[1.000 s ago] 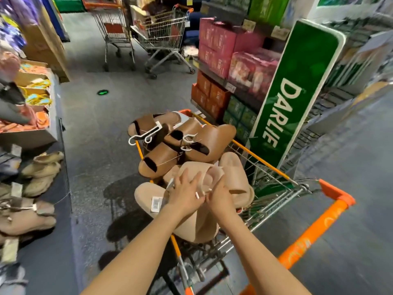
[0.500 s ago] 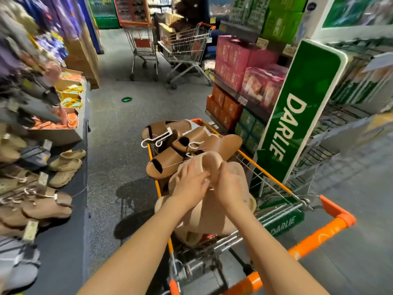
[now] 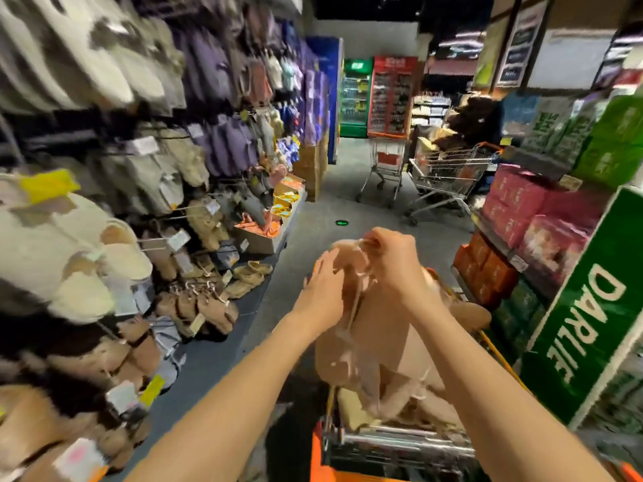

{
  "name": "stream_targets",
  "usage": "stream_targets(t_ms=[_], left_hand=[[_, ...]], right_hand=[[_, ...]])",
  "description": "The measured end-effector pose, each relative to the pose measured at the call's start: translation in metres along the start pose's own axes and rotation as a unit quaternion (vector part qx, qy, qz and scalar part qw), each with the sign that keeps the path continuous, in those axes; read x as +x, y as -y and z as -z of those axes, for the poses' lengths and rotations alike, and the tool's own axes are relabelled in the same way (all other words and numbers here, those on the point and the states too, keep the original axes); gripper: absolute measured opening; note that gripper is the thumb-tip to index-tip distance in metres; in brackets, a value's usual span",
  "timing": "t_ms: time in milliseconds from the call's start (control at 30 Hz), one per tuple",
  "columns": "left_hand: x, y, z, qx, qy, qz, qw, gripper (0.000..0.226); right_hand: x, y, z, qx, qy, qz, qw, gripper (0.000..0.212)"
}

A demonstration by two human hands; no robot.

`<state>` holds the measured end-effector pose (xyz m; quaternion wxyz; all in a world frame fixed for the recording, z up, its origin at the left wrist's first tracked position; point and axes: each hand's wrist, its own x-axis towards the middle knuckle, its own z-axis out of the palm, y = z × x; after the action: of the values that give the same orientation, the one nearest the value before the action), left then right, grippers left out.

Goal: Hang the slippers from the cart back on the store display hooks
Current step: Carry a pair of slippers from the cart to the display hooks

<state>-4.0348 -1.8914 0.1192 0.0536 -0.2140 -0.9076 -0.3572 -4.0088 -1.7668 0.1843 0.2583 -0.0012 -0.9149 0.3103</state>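
Observation:
A pair of pale beige slippers (image 3: 386, 346) hangs lifted above the orange cart (image 3: 393, 443). My right hand (image 3: 393, 262) pinches the thin plastic hanger at the top of the pair. My left hand (image 3: 325, 293) rests against the pair's left side with fingers mostly straight. The slippers hide most of the cart's load; one brown slipper (image 3: 469, 314) shows behind them. The slipper display wall (image 3: 146, 210) runs along the left, its hooks hung with cream, grey, purple and brown slippers. The picture is blurred by motion.
A green DARLIE sign (image 3: 588, 318) and shelves of pink and orange boxes (image 3: 529, 217) stand close on the right. Two metal carts (image 3: 435, 175) stand farther down the aisle. A grey floor strip (image 3: 306, 238) runs between the display and my cart.
Both hands have raised the beige pair up out of the cart. My view has swung up and left, bringing the display wall into sight.

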Motion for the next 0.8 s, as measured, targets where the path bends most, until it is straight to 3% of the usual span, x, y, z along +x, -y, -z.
stream_targets(t_ms=[133,200,300,400,633,800], left_hand=[[-0.038,0.024,0.065,0.13,-0.092,-0.009,0.987,0.04],[-0.065,0.036,0.1,0.169,-0.147,0.028,0.974,0.035],[-0.117,0.057,0.149,0.222,-0.194,0.11,0.949,0.036],[-0.172,0.082,0.189,0.269,-0.223,0.196,0.916,0.038],[-0.298,0.124,0.26,0.283,-0.28,0.329,0.856,0.037],[-0.371,0.153,0.305,0.273,-0.288,0.401,0.825,0.044]], right_hand=[[0.0,0.065,-0.018,0.131,0.042,0.06,0.989,0.017],[-0.005,0.104,-0.035,0.204,0.076,0.092,0.972,0.018],[-0.014,0.162,-0.067,0.211,0.093,0.2,0.952,0.007],[-0.035,0.223,-0.095,0.243,0.13,0.263,0.925,0.017],[-0.104,0.344,-0.15,0.344,0.284,0.288,0.847,0.016],[-0.146,0.417,-0.198,0.417,0.391,0.243,0.784,0.01]])
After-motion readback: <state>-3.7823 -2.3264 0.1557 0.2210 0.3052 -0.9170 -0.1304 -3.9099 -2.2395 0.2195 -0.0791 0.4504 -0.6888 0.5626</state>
